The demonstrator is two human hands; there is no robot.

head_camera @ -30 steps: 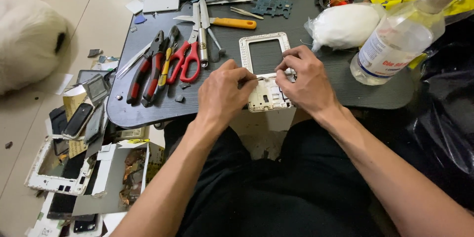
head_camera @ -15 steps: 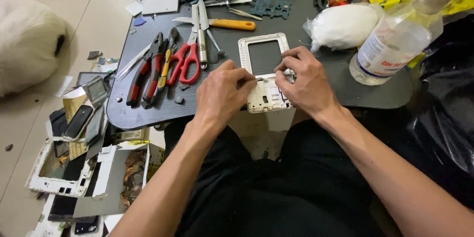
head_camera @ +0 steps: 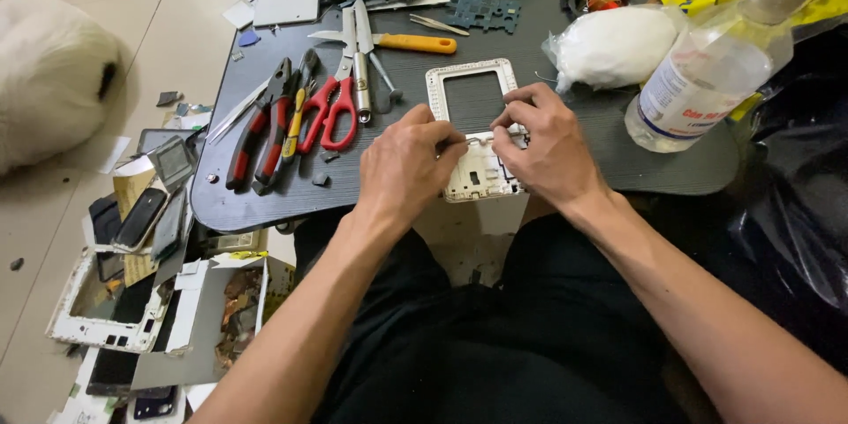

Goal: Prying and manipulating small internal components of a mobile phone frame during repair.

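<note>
Gripping one white frame, two hands

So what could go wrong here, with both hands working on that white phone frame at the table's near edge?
1. The white phone frame overhangs the near edge of the black table; pressure from the left hand or right hand might tip it off.
2. The frame looks thin and may crack.
3. The clear plastic bottle stands near the right forearm and could be knocked over.

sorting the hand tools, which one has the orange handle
The knife-like tool lying crosswise behind the red scissors; the pliers have red-and-black grips.
</note>
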